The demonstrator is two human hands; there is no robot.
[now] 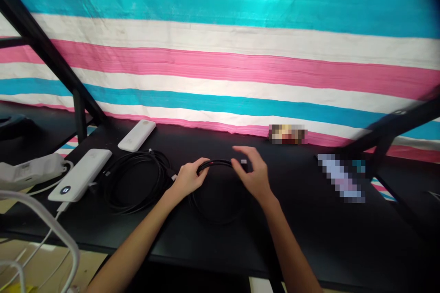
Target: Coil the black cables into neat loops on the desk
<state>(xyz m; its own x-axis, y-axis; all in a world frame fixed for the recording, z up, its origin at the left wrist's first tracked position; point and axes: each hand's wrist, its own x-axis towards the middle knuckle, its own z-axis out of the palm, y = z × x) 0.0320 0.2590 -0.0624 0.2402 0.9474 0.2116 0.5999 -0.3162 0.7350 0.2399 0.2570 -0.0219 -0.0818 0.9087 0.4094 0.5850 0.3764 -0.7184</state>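
My left hand (189, 177) is closed around the upper left part of a coiled black cable (220, 162), whose loop hangs or lies dark against the black tabletop. At the coil's right side, my right hand (255, 176) has its thumb and fingers spread in a C shape. Its thumb tip meets or nearly meets the strands; I cannot tell which. Between thumb and fingers shows a small light-coloured connector (244, 163) of the cable. A second coil of black cable (113, 201) rests on the table, just left of my left hand.
Two white power banks, a nearer one (82, 171) and a farther one (136, 135), lie on the left. Beside them is a white power strip (32, 169) with white cables. A blurred-out flat object (340, 178) lies right. Striped sheeting (220, 64) and black frame bars (51, 55) stand behind.
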